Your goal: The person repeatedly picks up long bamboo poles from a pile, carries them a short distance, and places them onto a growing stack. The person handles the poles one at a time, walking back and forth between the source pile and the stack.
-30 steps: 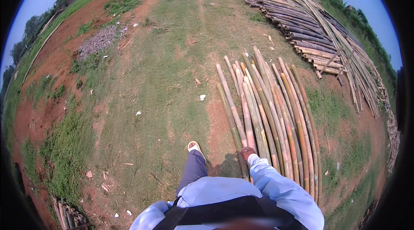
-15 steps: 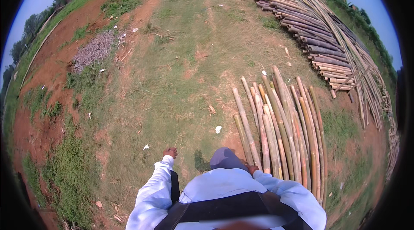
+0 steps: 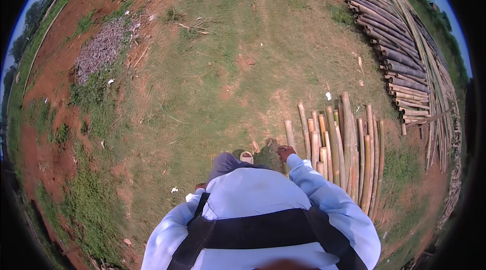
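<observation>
My right hand is out in front of me, its fingers loosely curled and nothing seen in them. It hangs above the near end of a group of long bamboo poles lying on the ground to my right. One shorter pole passes just beyond and below this hand; no grip on it shows. My left hand is low beside my body, mostly hidden by the pale sleeve, so its fingers cannot be made out. A light sandal on my foot shows ahead of my trouser leg.
A large stack of bamboo runs along the far right, with long thin poles lying over it. Grassy ground stretches ahead. At left are a grey heap of small pieces and bare red soil. White scraps dot the grass.
I have moved forward, and the poles sit closer along my right side. My right hand has swung forward; my left hand has gone back beside my body. A sandalled foot has come into sight.
</observation>
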Motion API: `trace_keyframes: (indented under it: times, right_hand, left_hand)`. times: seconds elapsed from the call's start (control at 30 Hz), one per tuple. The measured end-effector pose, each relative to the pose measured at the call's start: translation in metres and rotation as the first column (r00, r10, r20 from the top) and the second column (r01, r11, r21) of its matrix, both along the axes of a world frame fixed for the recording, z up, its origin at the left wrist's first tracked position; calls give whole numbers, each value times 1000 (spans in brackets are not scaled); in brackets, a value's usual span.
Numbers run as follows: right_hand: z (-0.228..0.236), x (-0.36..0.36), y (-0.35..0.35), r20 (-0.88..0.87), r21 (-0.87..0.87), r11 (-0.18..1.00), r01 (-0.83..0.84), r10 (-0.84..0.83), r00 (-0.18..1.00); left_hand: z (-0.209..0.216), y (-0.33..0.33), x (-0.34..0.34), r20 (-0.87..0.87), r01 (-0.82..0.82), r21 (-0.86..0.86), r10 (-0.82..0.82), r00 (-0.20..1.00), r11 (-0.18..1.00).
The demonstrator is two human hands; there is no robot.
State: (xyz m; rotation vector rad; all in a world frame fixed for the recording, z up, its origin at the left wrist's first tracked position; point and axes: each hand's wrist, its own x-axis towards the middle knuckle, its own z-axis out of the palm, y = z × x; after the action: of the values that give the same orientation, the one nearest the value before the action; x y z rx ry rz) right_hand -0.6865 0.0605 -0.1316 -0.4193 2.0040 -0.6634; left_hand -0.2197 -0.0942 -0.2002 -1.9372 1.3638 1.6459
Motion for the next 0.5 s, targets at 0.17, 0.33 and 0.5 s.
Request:
trace_keyframes:
  times: [0.17,0.33,0.5]
  right_hand:
    - [65,-94,-179,185,-391,902,186,-121,975]
    - [54,-187,-269,71,-107,972,209,-203,977]
    - [46,-246,-274,208,327,769,550,-626,751]
  left_hand:
    - [36,-53,-42,177,220,83,-232,957,972]
    - [32,-195,-158,172,186,116,-204,964,976]
    - [49,-409,-335,16,-206,76,206,978,976]
